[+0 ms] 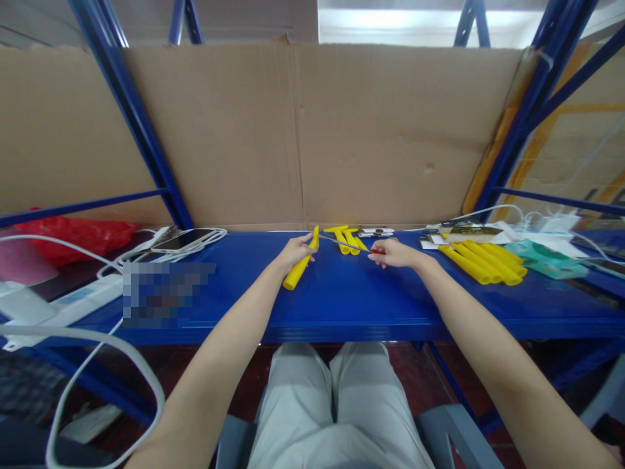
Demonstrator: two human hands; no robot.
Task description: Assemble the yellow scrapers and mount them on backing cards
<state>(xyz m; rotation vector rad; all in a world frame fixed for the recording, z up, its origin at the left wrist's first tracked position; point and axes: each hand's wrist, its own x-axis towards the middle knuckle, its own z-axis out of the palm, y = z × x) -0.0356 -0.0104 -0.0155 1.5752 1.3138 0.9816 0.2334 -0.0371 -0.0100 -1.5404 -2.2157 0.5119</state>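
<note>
My left hand [295,253] is closed around a yellow T-shaped plastic handle [295,276], its thick round end tilted down toward me. In my right hand [393,253] is a screwdriver [352,246] with a reddish grip, mostly hidden by my fingers. Its long thin shaft points left, and the tip is at or near the upper end of the yellow handle; whether they touch I cannot tell. Just behind the shaft, a few more yellow T-shaped handles [346,240] lie on the blue table [342,306].
Several yellow handles [483,262] lie at the right beside a teal packet [547,259]. Small black-and-white packages [375,232] lie at the back. A phone [184,240], white cables and a power strip [83,301] are at left, with a red bag [83,236]. Cardboard [303,137] walls the back.
</note>
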